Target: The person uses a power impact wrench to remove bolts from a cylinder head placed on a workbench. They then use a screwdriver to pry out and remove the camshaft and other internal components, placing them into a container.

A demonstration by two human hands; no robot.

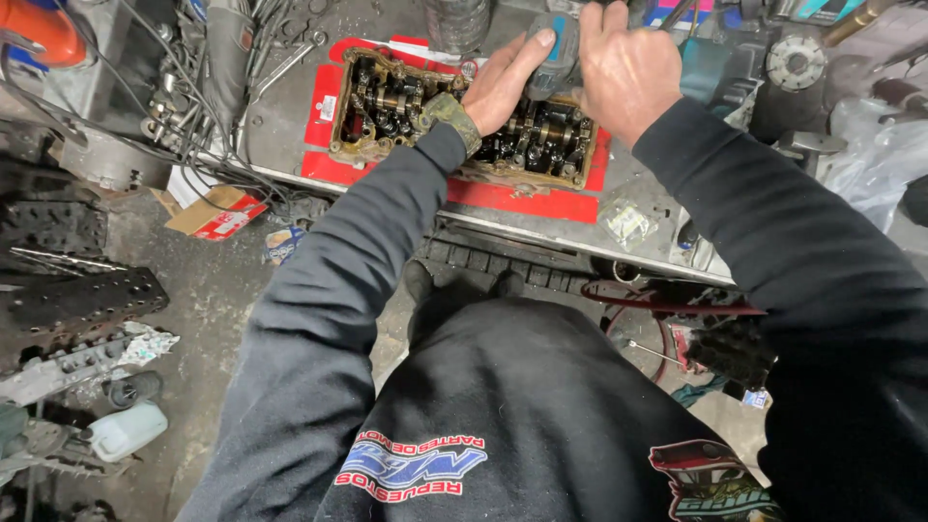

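**Clerk:** Item one, far left of the cylinder head point(387, 106): orange pipe bend point(43, 34) at the top corner; below it, on the floor, dark perforated metal blocks point(82, 295) and a white plastic jug point(126, 430).

**Checker:** Nearer the head?

**Clerk:** Loose spanners and cables point(193, 87) on the workbench point(280, 135), just left of the head. Cardboard box point(215, 211), red and tan, below the bench edge, left of the head.

**Checker:** Head itself?

**Clerk:** Oily cylinder head, camshaft parts exposed, lying flat on a red sheet point(522, 201) on the bench, top centre.

**Checker:** Hands?

**Clerk:** Left hand point(503, 82), dark sleeve with camouflage cuff, rests over the middle of the head, fingers curled against a grey-blue power tool point(556, 48). Right hand point(623, 68), directly right of it, wraps the same tool from the other side, fingers closed round the body. Tool stands above the head's right half; its tip is hidden, so contact with the head cannot be told.

**Checker:** Right of the head?

**Clerk:** Small clear bag point(626, 222) on the bench, then a round metal part point(795, 60) and clear plastic sheeting point(875, 155).
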